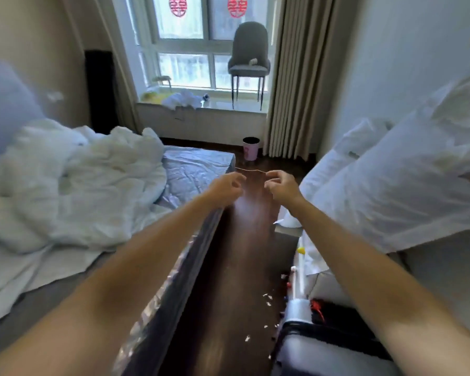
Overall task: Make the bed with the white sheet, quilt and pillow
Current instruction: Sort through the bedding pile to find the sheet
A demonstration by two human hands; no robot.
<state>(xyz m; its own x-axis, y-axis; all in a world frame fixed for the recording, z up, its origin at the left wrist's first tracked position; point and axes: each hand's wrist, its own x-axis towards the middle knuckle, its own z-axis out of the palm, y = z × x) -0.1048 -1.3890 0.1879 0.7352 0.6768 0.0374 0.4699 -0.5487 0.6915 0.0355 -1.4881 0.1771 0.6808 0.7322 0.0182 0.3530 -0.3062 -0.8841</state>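
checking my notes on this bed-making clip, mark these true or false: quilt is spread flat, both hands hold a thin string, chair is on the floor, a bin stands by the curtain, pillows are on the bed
1. The white quilt is spread flat. False: it lies crumpled in a heap on the mattress.
2. The left hand and right hand pinch a thin string. True.
3. The grey chair stands on the floor. False: it stands on the window sill.
4. A pink bin stands by the curtain. True.
5. The pillows are on the bed. False: they are piled to the right, across the aisle.
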